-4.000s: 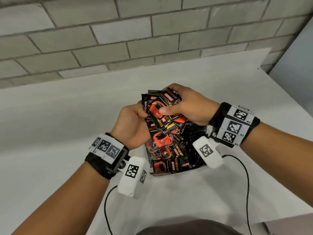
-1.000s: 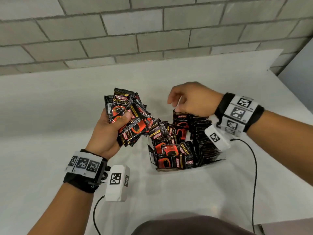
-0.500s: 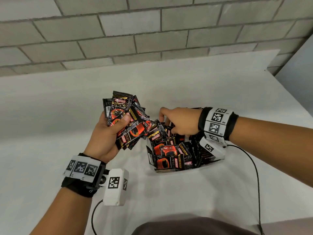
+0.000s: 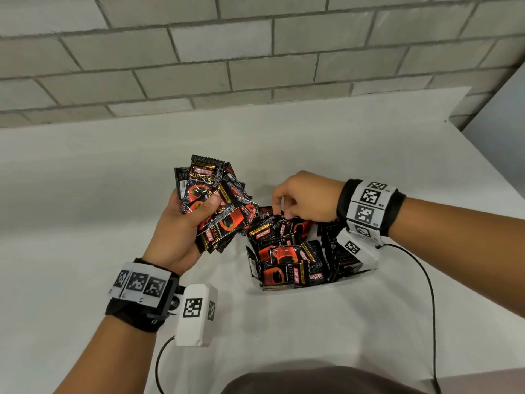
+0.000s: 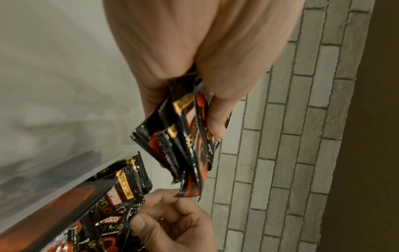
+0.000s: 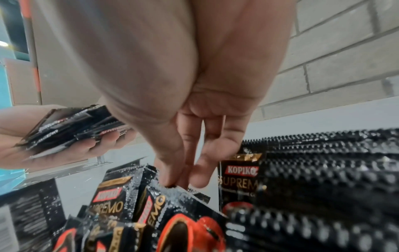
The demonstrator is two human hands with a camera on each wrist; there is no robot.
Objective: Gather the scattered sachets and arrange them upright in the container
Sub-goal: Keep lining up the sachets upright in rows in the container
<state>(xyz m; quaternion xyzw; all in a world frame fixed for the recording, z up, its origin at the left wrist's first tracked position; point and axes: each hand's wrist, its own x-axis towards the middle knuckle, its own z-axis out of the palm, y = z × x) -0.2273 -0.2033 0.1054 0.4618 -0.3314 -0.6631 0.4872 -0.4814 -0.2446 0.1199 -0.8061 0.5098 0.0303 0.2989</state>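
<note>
My left hand (image 4: 184,226) grips a fanned bundle of black-and-red coffee sachets (image 4: 216,200), thumb across the front, held left of and above the clear container (image 4: 341,281). The left wrist view shows the bundle (image 5: 185,136) from behind the palm. My right hand (image 4: 284,213) reaches down into the container, and its fingertips (image 6: 170,182) pinch the top edge of a sachet (image 6: 172,201) in the loose heap (image 4: 284,257) filling the left part. A tight row of upright sachets (image 4: 338,251) stands in the right part, partly hidden by my right wrist camera.
The container sits on a white table (image 4: 85,223) that runs back to a grey brick wall (image 4: 255,52). Cables (image 4: 429,294) trail from both wrist units toward the table's near edge. The table's right edge (image 4: 488,163) is close to my right forearm.
My left hand has carried the bundle left, off the container. My right hand has let go of it, dropped into the container and closed its fingers on a sachet there.
</note>
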